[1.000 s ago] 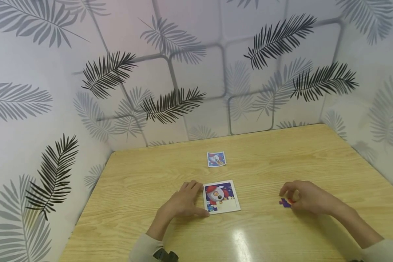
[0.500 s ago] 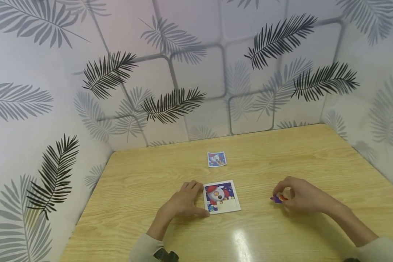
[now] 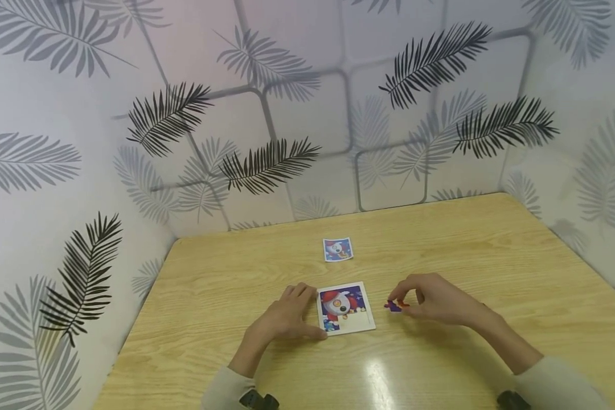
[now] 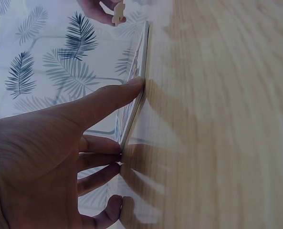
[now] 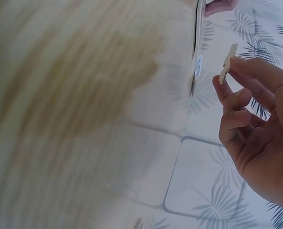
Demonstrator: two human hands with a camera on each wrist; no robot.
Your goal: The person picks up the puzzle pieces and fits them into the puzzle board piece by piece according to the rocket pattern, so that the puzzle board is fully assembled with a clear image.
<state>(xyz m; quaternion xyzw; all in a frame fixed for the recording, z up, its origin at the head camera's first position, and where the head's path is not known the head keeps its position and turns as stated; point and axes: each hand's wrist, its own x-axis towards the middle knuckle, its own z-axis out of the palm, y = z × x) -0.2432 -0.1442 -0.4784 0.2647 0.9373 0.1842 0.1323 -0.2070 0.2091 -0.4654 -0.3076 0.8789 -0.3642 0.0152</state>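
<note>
A small square jigsaw board (image 3: 356, 323) lies on the table, with a white-framed picture of a red and white cartoon character and a pale bare patch at its lower right. My left hand (image 3: 286, 315) holds the board's left side, thumb at the near corner and fingertips at the far part. To the right, my right hand (image 3: 441, 299) pinches a purple and orange puzzle piece (image 3: 393, 306) between thumb and fingers, just off the board's right edge. In the right wrist view the puzzle piece (image 5: 228, 64) shows its pale edge, raised off the table.
A small picture card (image 3: 338, 250) with a similar character lies behind the board. The wood-grain table (image 3: 225, 267) meets a wall (image 3: 307, 188) with a leaf pattern at its back. Light glares off the tabletop in front of the board.
My right hand has carried the puzzle piece leftward, close to the board's right edge. My left hand and the board have stayed where they were.
</note>
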